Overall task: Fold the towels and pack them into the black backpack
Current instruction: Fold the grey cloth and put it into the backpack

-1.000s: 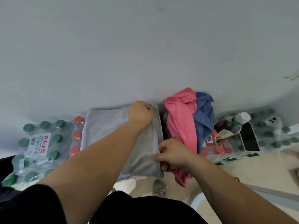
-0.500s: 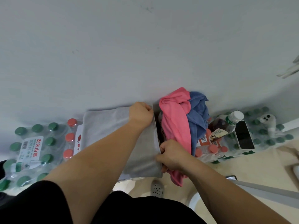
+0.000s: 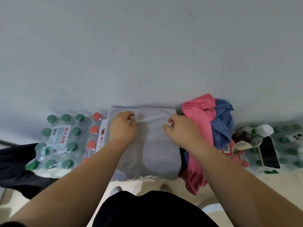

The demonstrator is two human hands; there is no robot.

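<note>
Pale wall behind, and on the water bottle packs (image 3: 62, 141) the grey towel (image 3: 157, 149) lies flat, left hand (image 3: 123, 128) and right hand (image 3: 182, 133) both pinching it with curled fingers (image 3: 171, 124), so it's mid-fold I reckon, and next it needs doubling over.

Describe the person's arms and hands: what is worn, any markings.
The left hand and right hand show no gloves, rings or watch. Both forearms are bare, with no sleeve reaching them and no markings visible. Black clothing covers the body below.

Folded grey towel (image 3: 161, 145) lying flat, crumpled pink towel (image 3: 199, 126) and blue towel (image 3: 223, 126) heaped beside
</note>
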